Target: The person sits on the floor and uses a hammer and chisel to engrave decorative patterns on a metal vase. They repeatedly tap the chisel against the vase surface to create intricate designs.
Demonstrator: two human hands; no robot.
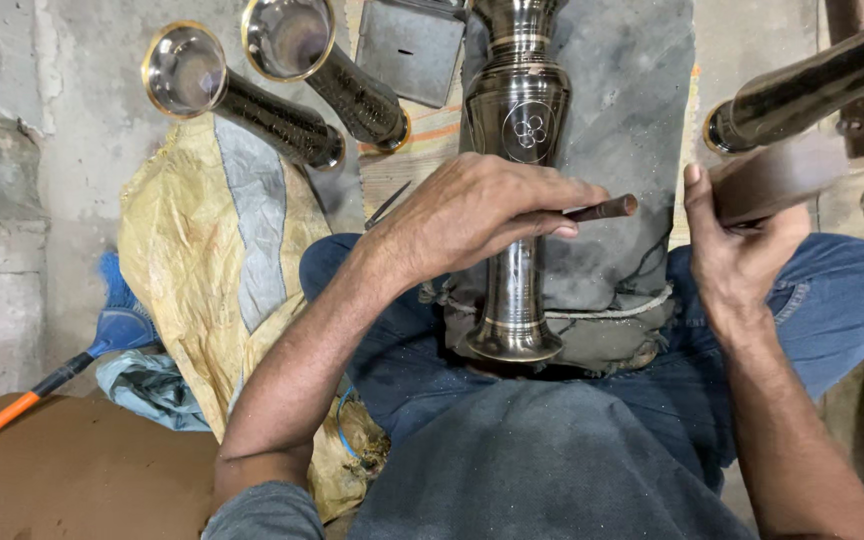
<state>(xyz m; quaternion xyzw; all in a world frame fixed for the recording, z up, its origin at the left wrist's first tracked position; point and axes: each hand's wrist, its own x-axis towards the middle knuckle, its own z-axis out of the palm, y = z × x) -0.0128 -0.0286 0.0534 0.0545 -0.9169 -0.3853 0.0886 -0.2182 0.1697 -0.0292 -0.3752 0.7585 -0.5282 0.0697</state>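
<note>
A tall dark metal vase (pixel 518 120) with brass bands and an engraved flower lies lengthwise on a grey cushion (pixel 622 110) across my lap. My left hand (pixel 472 215) rests over the vase's narrow stem, fingers closed around a thin metal chisel (pixel 607 209) whose blunt end sticks out to the right. My right hand (pixel 737 250) is raised at the right, gripping a dark wooden block (pixel 777 178) just beyond the chisel's end.
Two more engraved vases (pixel 252 95) (pixel 337 70) lie on the floor at the upper left, next to a yellow sack (pixel 202 260). A grey metal box (pixel 410 45) sits behind them. Another vase (pixel 812 85) lies at the upper right. A blue broom with an orange handle (pixel 62 370) is at the left.
</note>
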